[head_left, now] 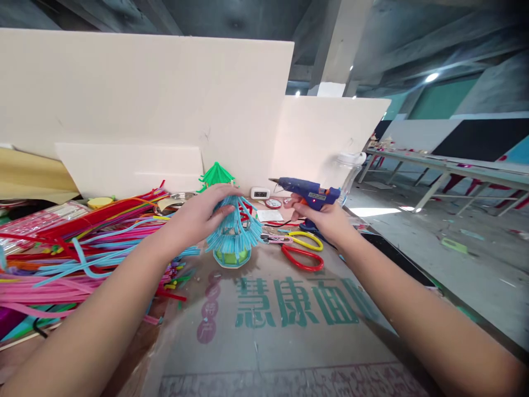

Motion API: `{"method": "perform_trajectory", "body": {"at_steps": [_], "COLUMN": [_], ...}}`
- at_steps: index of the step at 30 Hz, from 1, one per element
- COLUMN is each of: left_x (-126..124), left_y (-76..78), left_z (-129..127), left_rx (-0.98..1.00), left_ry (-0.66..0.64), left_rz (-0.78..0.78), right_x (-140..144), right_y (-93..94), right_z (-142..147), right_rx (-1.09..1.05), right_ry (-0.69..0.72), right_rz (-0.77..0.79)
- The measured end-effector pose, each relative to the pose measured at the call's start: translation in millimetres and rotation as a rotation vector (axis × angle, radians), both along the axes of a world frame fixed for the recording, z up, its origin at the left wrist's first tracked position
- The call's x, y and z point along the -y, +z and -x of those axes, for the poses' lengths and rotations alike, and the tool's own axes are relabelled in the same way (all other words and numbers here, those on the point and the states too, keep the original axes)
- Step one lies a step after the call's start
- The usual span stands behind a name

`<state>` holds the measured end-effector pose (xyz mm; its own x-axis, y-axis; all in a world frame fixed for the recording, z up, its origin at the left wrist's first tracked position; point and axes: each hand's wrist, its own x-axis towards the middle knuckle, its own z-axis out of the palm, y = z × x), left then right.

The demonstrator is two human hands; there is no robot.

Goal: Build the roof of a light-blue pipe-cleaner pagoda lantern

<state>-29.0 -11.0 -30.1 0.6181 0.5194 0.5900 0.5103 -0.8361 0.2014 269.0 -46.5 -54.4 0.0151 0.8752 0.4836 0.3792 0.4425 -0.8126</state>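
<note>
My left hand curls over the upper part of a small tiered model pagoda made of light blue pipe cleaners, thumb and fingers around its top. The model stands upright on a green base with a pale edge. Behind my fingers a green pointed roof shows; whether it joins the blue model is hidden. In my right hand is a blue hot glue gun, its nozzle pointing left, toward the model but apart from it. Below it lie scissors with red handles and another pair with yellow handles.
Loose pipe cleaners in many colours heap up on the left. Behind stand white boards, a small digital clock and a clear plastic jar. A printed plastic sheet covers the table; a dark flat panel lies at right.
</note>
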Motion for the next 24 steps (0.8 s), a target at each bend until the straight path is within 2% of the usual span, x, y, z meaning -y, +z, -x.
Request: {"method": "perform_trajectory", "body": {"at_steps": [5, 8, 11, 17, 24], "left_x": [-3, -2, -1, 0, 0], "left_y": [-3.9, -3.2, -1.9, 0.0, -0.6], "left_z": [2, 2, 2, 1, 2], "left_rx": [0.044, 0.036, 0.031, 0.026, 0.022], "left_ry": [0.060, 0.060, 0.061, 0.043, 0.047], "left_rz": [0.098, 0.091, 0.080, 0.104, 0.100], "right_x": [26, 29, 31, 33, 30], "right_y": [7.1, 6.0, 4.3, -0.6, -6.8], "right_z": [13, 20, 29, 36, 35], "right_rx": [0.244, 0.278, 0.285, 0.269, 0.280], "right_ry": [0.150, 0.220, 0.285, 0.203, 0.213], "right_rz": [-0.047, -0.108, -0.058, 0.036, -0.013]}}
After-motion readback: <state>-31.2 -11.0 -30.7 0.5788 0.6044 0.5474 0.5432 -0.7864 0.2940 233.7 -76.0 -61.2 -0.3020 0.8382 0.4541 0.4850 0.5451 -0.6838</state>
